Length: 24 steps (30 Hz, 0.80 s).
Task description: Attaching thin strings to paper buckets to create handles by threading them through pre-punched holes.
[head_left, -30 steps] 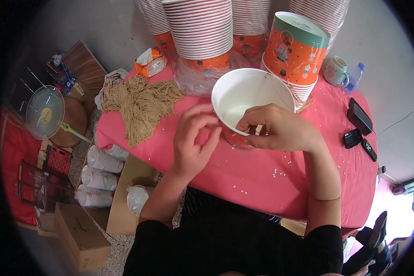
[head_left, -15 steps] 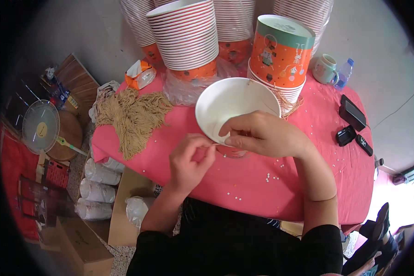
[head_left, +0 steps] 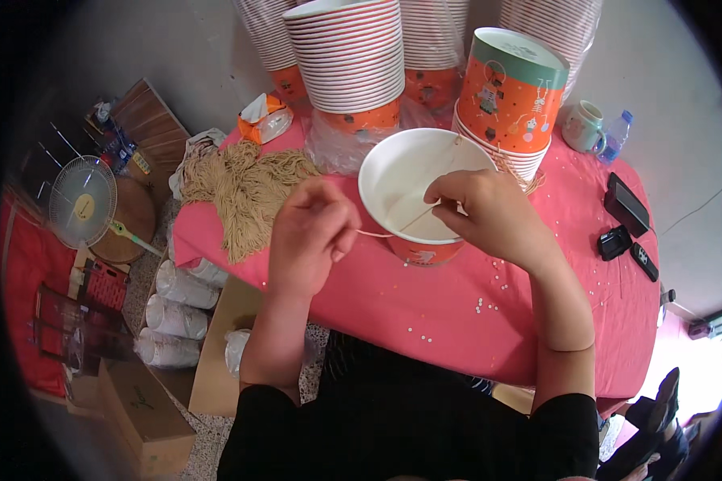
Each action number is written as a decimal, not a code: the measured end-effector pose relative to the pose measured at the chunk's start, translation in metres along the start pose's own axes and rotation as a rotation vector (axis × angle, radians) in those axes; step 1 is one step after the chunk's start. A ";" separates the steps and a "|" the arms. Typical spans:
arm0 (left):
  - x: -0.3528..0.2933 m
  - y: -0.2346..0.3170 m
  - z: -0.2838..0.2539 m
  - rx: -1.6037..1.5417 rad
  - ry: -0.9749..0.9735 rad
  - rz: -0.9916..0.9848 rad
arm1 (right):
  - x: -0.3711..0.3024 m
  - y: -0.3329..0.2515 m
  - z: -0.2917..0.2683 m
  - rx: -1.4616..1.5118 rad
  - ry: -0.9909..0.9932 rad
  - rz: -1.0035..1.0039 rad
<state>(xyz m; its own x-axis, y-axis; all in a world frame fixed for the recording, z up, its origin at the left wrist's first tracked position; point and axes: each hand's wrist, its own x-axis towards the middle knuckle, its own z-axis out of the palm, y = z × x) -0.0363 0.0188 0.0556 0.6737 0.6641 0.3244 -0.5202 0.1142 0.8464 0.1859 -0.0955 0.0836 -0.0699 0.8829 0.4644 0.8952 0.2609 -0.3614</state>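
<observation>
A white-lined paper bucket [head_left: 381,188] with an orange printed outside stands in front of me on the table. A thin tan cord [head_left: 375,234] crosses its near rim, one length outside and one over the opening. My left hand [head_left: 314,228] is left of the bucket, its fingers closed on the outer end of the cord. Over the right part of the opening, my right hand [head_left: 493,215] pinches the inner end between thumb and forefinger. More cord hangs from the bucket's far rim. A heap of tan cords [head_left: 249,188] lies to the left.
Tall stacks of paper buckets [head_left: 349,60] stand at the back, one upside-down bucket [head_left: 513,92] on the right stack. A mug [head_left: 583,128], a bottle [head_left: 615,138] and a black case [head_left: 626,202] line the right side. Small white discs [head_left: 481,306] are scattered on the pink tablecloth [head_left: 377,297].
My hands have moved apart, the left one up and to the left, the right slightly right. The cord between them is now drawn out longer across the rim. The whole view has shifted slightly.
</observation>
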 end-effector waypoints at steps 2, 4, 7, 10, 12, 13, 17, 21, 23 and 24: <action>0.003 0.000 0.010 0.107 -0.007 0.037 | 0.001 -0.004 -0.003 -0.020 0.042 0.003; 0.011 -0.001 0.013 0.404 0.060 0.015 | 0.002 -0.011 -0.009 0.091 0.053 -0.013; 0.013 -0.003 0.012 0.499 -0.006 0.016 | 0.002 -0.012 -0.007 0.181 0.126 -0.160; 0.012 -0.004 0.017 0.582 -0.038 0.008 | 0.004 -0.014 -0.011 0.190 0.159 -0.234; 0.012 -0.005 0.020 0.658 -0.052 0.033 | 0.003 -0.016 -0.011 0.220 0.163 -0.237; 0.011 -0.005 0.023 0.659 -0.053 0.032 | 0.003 -0.016 -0.010 0.251 0.162 -0.242; 0.008 -0.002 0.030 0.656 -0.072 -0.022 | 0.005 -0.016 -0.007 0.297 0.166 -0.260; 0.008 -0.001 0.035 0.743 -0.113 -0.089 | 0.006 -0.013 0.000 0.331 0.167 -0.248; 0.008 -0.004 0.037 0.749 -0.127 -0.059 | 0.007 -0.012 0.004 0.347 0.174 -0.262; 0.008 -0.005 0.037 0.754 -0.142 -0.030 | 0.008 -0.012 0.005 0.359 0.179 -0.260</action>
<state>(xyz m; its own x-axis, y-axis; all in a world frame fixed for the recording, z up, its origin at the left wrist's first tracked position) -0.0093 -0.0038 0.0696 0.7695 0.5612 0.3049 -0.0363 -0.4382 0.8982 0.1722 -0.0899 0.0872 -0.1664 0.6976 0.6969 0.6469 0.6106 -0.4568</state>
